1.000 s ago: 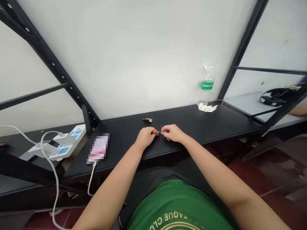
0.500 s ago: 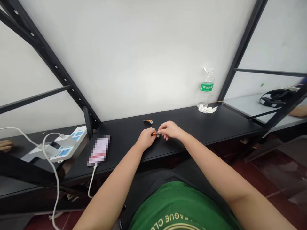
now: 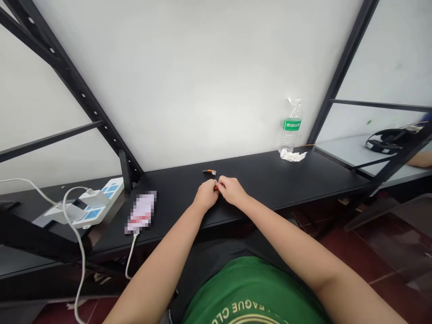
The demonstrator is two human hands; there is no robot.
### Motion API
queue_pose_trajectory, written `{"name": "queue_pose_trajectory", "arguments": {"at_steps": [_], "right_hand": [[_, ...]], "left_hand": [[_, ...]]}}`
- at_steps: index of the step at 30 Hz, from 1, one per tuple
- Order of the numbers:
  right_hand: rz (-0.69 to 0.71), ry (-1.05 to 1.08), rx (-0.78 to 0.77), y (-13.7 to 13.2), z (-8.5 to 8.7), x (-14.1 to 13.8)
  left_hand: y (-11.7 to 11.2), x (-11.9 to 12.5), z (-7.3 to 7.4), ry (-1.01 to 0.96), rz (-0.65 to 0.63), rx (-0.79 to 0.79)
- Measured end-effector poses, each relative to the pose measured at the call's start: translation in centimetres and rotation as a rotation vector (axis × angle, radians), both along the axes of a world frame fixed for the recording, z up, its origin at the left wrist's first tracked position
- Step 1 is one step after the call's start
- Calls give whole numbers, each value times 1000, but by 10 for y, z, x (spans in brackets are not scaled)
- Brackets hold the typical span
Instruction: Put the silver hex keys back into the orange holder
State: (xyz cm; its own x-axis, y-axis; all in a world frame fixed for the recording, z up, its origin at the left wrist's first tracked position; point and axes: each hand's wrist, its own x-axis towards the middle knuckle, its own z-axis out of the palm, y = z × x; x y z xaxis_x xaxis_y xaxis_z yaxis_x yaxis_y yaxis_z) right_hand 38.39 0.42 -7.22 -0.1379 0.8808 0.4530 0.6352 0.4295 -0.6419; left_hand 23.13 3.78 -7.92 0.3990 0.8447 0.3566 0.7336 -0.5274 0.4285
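My left hand (image 3: 206, 194) is closed on a small orange-and-silver piece (image 3: 216, 188), of which only a bit of orange shows between the hands. Against it, my right hand (image 3: 232, 191) is closed over the piece's silver end, with the fingertips of both hands meeting. Its exact kind is hidden by the fingers. A second small piece (image 3: 209, 172) of the same look, with a dark thin end, an orange middle and a silver toothed end, lies on the black tabletop (image 3: 256, 180) just beyond my hands.
A phone-like blurred item (image 3: 141, 212) with a white cable lies at the left. Beyond it are a white power strip (image 3: 101, 208) and plugs. At the back right stand a clear bottle (image 3: 291, 126) and crumpled tissue (image 3: 293, 155). Black shelf posts (image 3: 340, 72) frame both sides.
My right hand has moved left and closed over the silver end of the piece, which showed between the hands before. The view has shifted slightly.
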Motion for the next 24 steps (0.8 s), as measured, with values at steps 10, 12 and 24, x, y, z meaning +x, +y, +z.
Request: {"name": "queue_pose_trajectory", "arguments": {"at_steps": [10, 12, 24], "right_hand": [[-33, -173, -63, 14, -2, 49], [-106, -194, -111, 31, -3, 59], [-54, 20, -405, 73, 1, 56]], "left_hand": [[1, 1, 0, 29, -46, -4], [1, 1, 0, 19, -50, -11], [-1, -1, 4, -31, -57, -73]]}}
